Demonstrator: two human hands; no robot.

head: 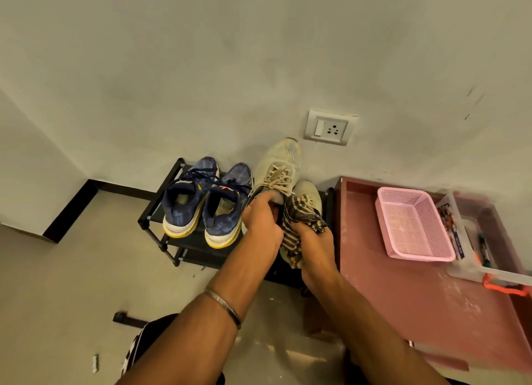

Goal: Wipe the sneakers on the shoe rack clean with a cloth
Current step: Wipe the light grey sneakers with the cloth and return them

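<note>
L hand [260, 220] grips white sneaker [277, 165]; R hand [309, 237] clutches cloth [299, 220]; blue sneakers [198, 203] beside, pink basket [414, 226] R.

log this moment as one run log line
left hand: holds white sneaker | right hand: grips striped cloth | blue sneakers: on shoe rack
</note>
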